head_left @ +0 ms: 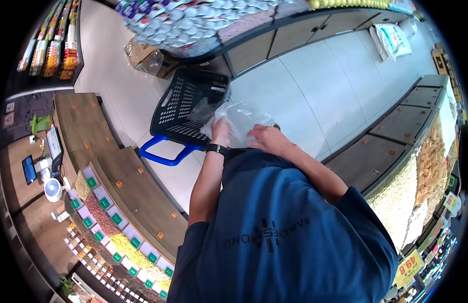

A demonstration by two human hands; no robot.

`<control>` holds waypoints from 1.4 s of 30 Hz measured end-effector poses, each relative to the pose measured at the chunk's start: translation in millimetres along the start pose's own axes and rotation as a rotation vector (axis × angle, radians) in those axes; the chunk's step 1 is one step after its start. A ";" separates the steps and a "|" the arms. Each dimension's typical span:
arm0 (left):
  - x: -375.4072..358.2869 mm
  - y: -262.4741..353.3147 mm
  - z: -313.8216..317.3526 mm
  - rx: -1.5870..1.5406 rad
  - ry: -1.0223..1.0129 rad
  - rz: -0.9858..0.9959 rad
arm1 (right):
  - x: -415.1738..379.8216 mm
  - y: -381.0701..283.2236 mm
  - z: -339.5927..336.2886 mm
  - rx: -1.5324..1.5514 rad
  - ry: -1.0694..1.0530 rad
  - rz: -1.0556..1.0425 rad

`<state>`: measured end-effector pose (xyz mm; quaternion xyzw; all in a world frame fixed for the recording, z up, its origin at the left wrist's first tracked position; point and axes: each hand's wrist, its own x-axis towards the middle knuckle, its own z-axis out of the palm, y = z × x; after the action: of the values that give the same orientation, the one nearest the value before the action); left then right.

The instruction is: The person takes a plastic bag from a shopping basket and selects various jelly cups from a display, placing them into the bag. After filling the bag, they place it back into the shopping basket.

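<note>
A clear plastic bag [240, 119] hangs between my two hands in front of my body. My left hand [221, 132], above a dark wristband, has its fingers closed on the bag's left side. On the bag's right side, my right hand [266, 138] grips the plastic with bent fingers. Just beyond and to the left stands a dark green shopping basket [169, 107] with perforated walls and a blue handle [165, 160]. Some clear plastic [202, 110] lies inside the basket. What the bag holds, if anything, cannot be made out.
Bins of grains and dried goods [112, 227] line the left counter, near a small fan [53, 189]. More bulk goods [395, 192] are at right. A cardboard box [143, 55] and white sacks [390, 40] lie on the floor near a packed shelf [193, 25].
</note>
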<state>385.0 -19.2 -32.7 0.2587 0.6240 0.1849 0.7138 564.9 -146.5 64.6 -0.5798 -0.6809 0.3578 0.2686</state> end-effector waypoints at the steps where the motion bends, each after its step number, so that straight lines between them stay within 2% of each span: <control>1: -12.2 4.7 20.0 -0.116 -0.051 0.039 | -14.2 11.0 -11.9 0.010 0.010 0.005; 3: -38.9 11.4 62.1 -0.103 -0.071 0.041 | -38.6 32.0 -36.9 0.186 0.437 0.450; 4: -48.0 12.1 83.6 -0.166 -0.109 0.071 | -46.4 43.8 -49.6 0.190 0.454 0.449; 6: -59.9 13.0 118.0 -0.211 -0.249 0.098 | -63.8 68.2 -69.8 -0.008 0.846 0.551; 9: -82.2 14.7 171.4 -0.166 -0.370 0.123 | -82.4 129.4 -78.2 0.109 0.998 0.534; 10: -89.1 16.8 188.2 -0.141 -0.418 0.136 | -88.4 141.9 -87.2 0.611 0.941 0.667; 11: -88.7 16.4 202.7 -0.126 -0.439 0.134 | -97.0 154.0 -96.2 0.608 0.967 0.671; 13: -84.4 16.3 227.9 -0.052 -0.488 0.157 | -113.0 157.8 -127.7 0.992 0.998 0.671; 14: -82.2 18.3 239.7 0.002 -0.471 0.122 | -121.1 154.9 -142.2 1.059 1.076 0.639; 17: -58.3 16.9 280.2 0.111 -0.513 0.118 | -145.0 152.8 -185.8 1.137 1.201 0.635; 18: -55.1 17.9 299.6 0.125 -0.544 0.104 | -154.1 162.0 -194.0 1.161 1.227 0.574; 19: -51.8 19.2 319.9 0.231 -0.479 0.146 | -162.8 164.0 -207.1 1.145 1.264 0.581; 20: -47.4 21.2 341.6 0.335 -0.415 0.194 | -170.7 165.6 -220.1 1.133 1.211 0.595; 21: -40.1 22.8 362.9 0.345 -0.447 0.187 | -176.7 168.4 -232.7 1.122 1.157 0.608; 23: -23.6 25.2 407.2 0.547 -0.472 0.393 | -187.4 183.7 -252.5 1.126 1.189 0.615; 25: -8.8 29.4 456.6 0.525 -0.529 0.361 | -194.3 201.2 -275.8 1.137 1.162 0.580; 27: 28.9 25.3 501.5 0.654 -0.732 0.255 | -199.6 219.9 -305.6 1.127 1.205 0.586; 29: 30.6 33.8 557.2 0.673 -0.780 0.223 | -200.8 238.9 -342.0 1.142 1.284 0.632; 32: 24.0 60.8 635.7 0.932 -0.998 0.339 | -201.4 260.2 -412.6 1.160 1.403 0.689; 33: 36.6 60.6 656.4 0.932 -1.011 0.330 | -202.1 265.5 -434.9 1.185 1.436 0.713; 34: 58.4 53.4 679.6 0.923 -1.036 0.305 | -203.7 274.9 -456.1 1.146 1.434 0.652; 36: 76.1 56.4 719.6 0.938 -1.066 0.257 | -204.8 283.6 -501.5 1.122 1.453 0.703; 37: 76.1 62.6 742.6 0.678 -1.043 0.053 | -206.6 290.1 -517.7 1.107 1.463 0.750; 38: 76.9 70.2 762.7 0.418 -0.995 -0.141 | -212.6 304.1 -527.9 1.074 1.460 0.709; 39: 76.3 82.6 781.1 0.436 -0.998 -0.148 | -214.6 312.7 -542.0 1.043 1.483 0.732; 41: 72.5 109.8 816.8 0.204 -0.852 -0.293 | -228.9 332.5 -565.3 1.053 1.381 0.765; 42: 75.0 119.3 832.3 0.188 -0.824 -0.273 | -235.6 344.0 -575.0 1.065 1.386 0.766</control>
<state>1224.5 4.7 52.0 0.2897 0.3302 -0.0870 0.8942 1262.5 -252.1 146.2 -0.6481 0.1182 0.2611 0.7056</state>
